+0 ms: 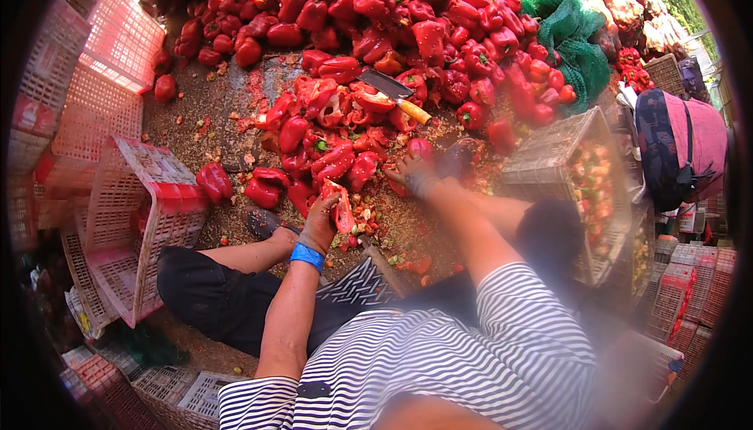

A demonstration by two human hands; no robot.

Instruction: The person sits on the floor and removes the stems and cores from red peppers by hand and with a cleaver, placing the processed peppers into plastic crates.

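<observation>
My left hand, with a blue band at the wrist, grips a cut red bell pepper piece, its pale inside showing. My right hand is low over the near right side of the cut peppers, palm down. Red pepper flesh shows by its fingers; whether they grip any is unclear. Halved and opened red bell peppers lie heaped before me. On top of them rests a cleaver, its wooden handle pointing towards my right. Farther off rises a large pile of whole red bell peppers.
A plastic crate lies tipped on my left, before stacked crates. On my right, another crate holds pepper scraps. Green netting borders the pile. Seeds litter the floor. A pink-and-dark bag stands far right.
</observation>
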